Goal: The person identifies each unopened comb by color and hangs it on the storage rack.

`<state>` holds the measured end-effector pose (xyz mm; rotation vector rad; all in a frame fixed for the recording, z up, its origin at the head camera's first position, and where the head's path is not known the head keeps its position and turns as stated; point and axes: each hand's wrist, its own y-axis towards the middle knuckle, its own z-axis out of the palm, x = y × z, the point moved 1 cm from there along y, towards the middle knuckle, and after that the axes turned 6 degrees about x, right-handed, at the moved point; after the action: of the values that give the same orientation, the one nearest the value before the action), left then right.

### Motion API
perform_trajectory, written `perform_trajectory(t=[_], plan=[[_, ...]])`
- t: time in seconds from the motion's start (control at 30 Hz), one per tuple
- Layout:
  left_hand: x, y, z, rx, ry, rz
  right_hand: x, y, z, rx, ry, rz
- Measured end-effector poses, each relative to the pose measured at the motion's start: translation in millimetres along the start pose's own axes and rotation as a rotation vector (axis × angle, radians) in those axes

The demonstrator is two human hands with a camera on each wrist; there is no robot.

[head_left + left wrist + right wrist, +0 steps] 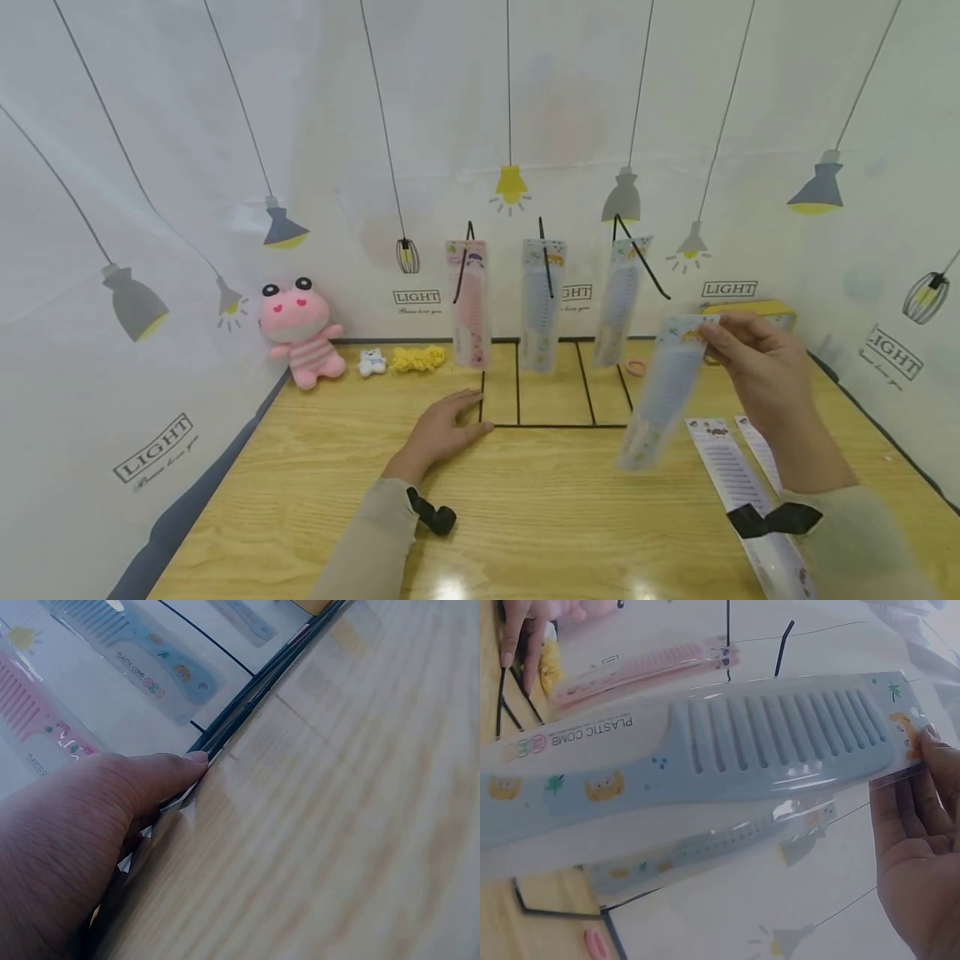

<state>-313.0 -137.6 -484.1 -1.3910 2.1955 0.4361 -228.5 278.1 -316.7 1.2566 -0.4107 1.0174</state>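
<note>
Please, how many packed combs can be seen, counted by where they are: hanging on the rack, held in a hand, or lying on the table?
Hanging on the rack: 3 (pink comb, blue comb, third comb)
Held in the right hand: 1 (held comb)
Lying on the table: 2 (near comb, far comb)
Total: 6

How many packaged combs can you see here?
6: three hang on the rack, pink, blue, blue; one blue comb is pinched in the right hand; two lie on the table. More may be hidden.
</note>
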Motion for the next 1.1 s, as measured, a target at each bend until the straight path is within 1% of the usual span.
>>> perform_trajectory(t=[0.03, 0.13, 0.27, 0.33, 0.47, 0.57, 0.73, 0.97, 1.1], plan=[[-0.3, -0.2, 0.1, -0.001, 0.002, 0.0, 0.0, 1.7, 2.7, -0.014, -0.009, -0.004], [-0.8, -0.3, 0.6, -0.005, 0.01, 0.006, -0.8, 7.6, 8.9, -0.017, -0.024, -0.036], [-2.2, -0.3, 1.2, -0.006, 0.009, 0.011, -3.7, 13.7, 13.3, 0.014, -0.013, -0.082], [-3.3, -0.6, 1.2, -0.004, 0.007, 0.009, -5.8, 15.8, 13.9, 0.01, -0.014, -0.087], [-4.5, -1.1, 1.5, -0.006, 0.003, 0.014, -10.7, 17.9, 12.6, -0.027, -0.035, -0.079], [-4.6, -1.8, 1.7, -0.005, 0.001, 0.01, -14.2, 19.1, 11.1, -0.057, -0.069, -0.063], [-3.6, -2.7, 1.7, 0.001, 0.006, 0.002, -17.4, 20.8, 9.6, -0.091, -0.094, -0.043], [-2.4, -1.4, -1.0, -0.013, 0.016, 0.007, -17.4, 25.5, 10.2, -0.072, -0.084, -0.054], [-3.0, -1.7, -1.6, -0.004, 0.006, -0.001, -18.0, 25.7, 9.6, -0.056, -0.061, -0.06]])
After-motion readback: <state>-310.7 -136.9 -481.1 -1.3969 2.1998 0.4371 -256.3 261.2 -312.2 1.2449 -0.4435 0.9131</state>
